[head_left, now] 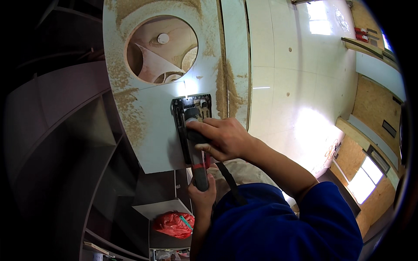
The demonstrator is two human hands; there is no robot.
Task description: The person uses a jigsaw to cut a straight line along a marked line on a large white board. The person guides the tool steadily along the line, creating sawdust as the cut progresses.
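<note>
A jigsaw (199, 176) with a black base plate rests flat on a pale board (152, 143). My right hand (226, 137) grips the top of its front part, thumb and fingers wrapped round the dark knob. Farther back, my left hand (203, 193) is closed round the grey and red body's rear end. The saw's front points away from me, at a bright lit spot just short of a large round hole cut in the board. A short dark slit shows in that spot. Brown sawdust (126, 108) lies over the board. The blade is hidden beneath the saw.
Through the hole, cut pale pieces (154, 63) show below. A second pale panel (237, 48) adjoins the board on the right. Dark open shelving (98, 148) stands left, with a red plastic bag (174, 225) near my left forearm. Pale tiled floor (283, 82) extends right.
</note>
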